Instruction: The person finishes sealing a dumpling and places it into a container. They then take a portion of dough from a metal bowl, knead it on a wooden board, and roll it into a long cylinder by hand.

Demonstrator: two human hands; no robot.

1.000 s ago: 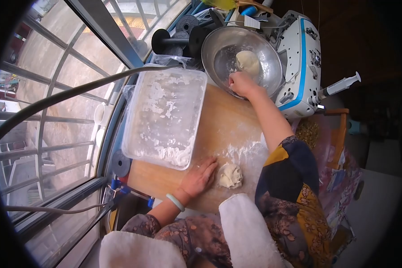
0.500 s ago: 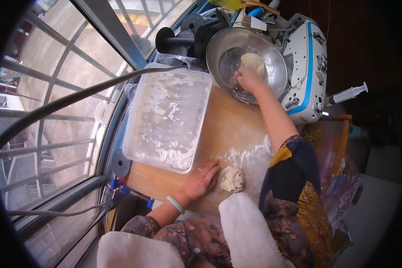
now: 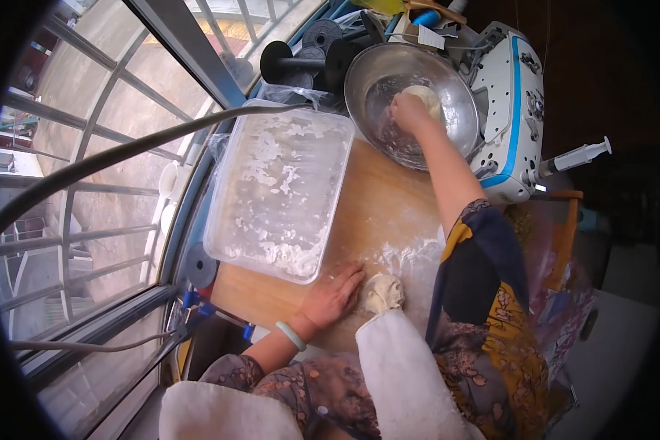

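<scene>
A rough lump of dough (image 3: 384, 292) lies on the floured wooden board (image 3: 378, 187), its lower edge met by a white cloth strip. Just left of it my left hand (image 3: 331, 295) rests flat on the board, fingers stretched out and holding nothing. My right hand (image 3: 411, 114) reaches into the metal bowl (image 3: 374, 73), its fingers curled together. Whatever is between those fingers is hidden. A smoother ball of dough (image 3: 425, 95) sits in the bowl behind that hand and is partly covered by it.
A flour-dusted plastic tray (image 3: 271, 191) lies on the board's left side. Black spools (image 3: 304, 64) stand behind it by the window. At the right is a white machine (image 3: 510, 110) with a syringe (image 3: 579, 155). A dark cable (image 3: 125, 148) crosses the left side.
My right hand has moved a little deeper into the bowl and now covers more of the dough ball. The view has shifted slightly. My left hand stays beside the lump.
</scene>
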